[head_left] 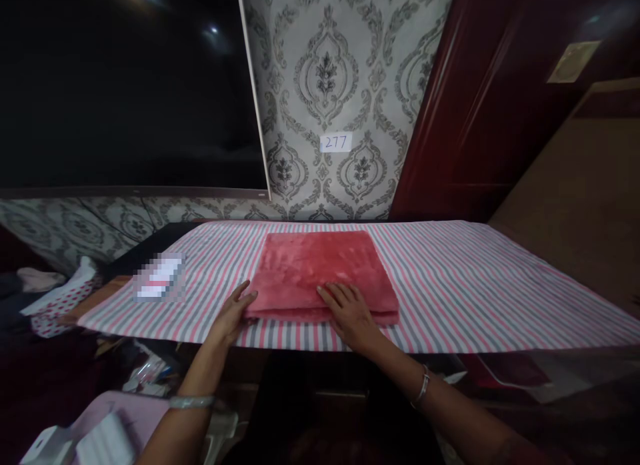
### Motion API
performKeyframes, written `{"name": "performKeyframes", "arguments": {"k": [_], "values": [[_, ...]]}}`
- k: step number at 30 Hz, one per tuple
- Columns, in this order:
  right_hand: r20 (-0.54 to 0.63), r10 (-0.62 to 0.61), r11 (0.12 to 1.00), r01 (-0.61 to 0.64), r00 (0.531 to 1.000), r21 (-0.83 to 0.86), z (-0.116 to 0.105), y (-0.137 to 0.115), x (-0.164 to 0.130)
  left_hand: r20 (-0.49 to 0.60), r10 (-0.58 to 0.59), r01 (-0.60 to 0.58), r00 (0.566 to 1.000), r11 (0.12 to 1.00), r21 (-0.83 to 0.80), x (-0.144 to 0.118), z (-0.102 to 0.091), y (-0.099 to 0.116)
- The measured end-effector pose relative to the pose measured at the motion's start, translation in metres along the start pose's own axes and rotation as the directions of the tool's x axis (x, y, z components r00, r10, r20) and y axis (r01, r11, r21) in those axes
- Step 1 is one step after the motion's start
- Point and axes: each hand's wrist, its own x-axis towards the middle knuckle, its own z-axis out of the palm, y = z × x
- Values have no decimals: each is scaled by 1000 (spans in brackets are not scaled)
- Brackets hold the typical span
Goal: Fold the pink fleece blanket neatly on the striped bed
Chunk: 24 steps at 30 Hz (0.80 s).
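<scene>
Nearest the lens, bottom left: a pale pink and white bundle [100,431], blurred, kind not clear. Above it the left forearm rises from the lower edge, a silver bangle [193,402] around the wrist, arm angled up and slightly right.

Left hand [231,315]: fingers extended and loosely together, palm turned inward, set edge-on against the left near corner of the folded red towel [323,271]. Hand open, nothing grasped; fingertips touch the towel's side.

Red towel: plush, folded into a flat rectangle of several layers, lying near the front edge of the striped cloth [475,285], roughly centre. Stripes pink, grey, white; the cloth covers the table top.

Right forearm enters from lower right, crossing up and left, thin bracelet [423,385] at the wrist. Right hand [350,311]: palm down, fingers spread flat, pressed on the towel's near edge right of centre. Open, flat contact, no grip.

Left on the cloth: a small blurred-out patch [160,277]. Far left, beyond the table: polka-dot fabric [60,301] in a heap.

Behind: dark screen [125,85] upper left, damask wallpaper [340,71] with a paper label [335,142] reading 277, dark red wood panel [475,85] to the right.
</scene>
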Motion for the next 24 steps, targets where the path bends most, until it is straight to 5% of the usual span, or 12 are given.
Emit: {"name": "performKeyframes", "arguments": {"k": [4, 15, 24], "values": [[-35, 8, 998, -10, 999, -62, 10, 1, -2, 13, -3, 5, 1000, 977, -213, 3, 4, -2], [-149, -65, 996, 54, 987, -75, 27, 8, -3, -113, -74, 53, 991, 983, -173, -8, 9, -2], [-110, -67, 998, 68, 992, 5, 8, -52, 39, -131, 28, -64, 991, 958, -279, -15, 30, 20]]}}
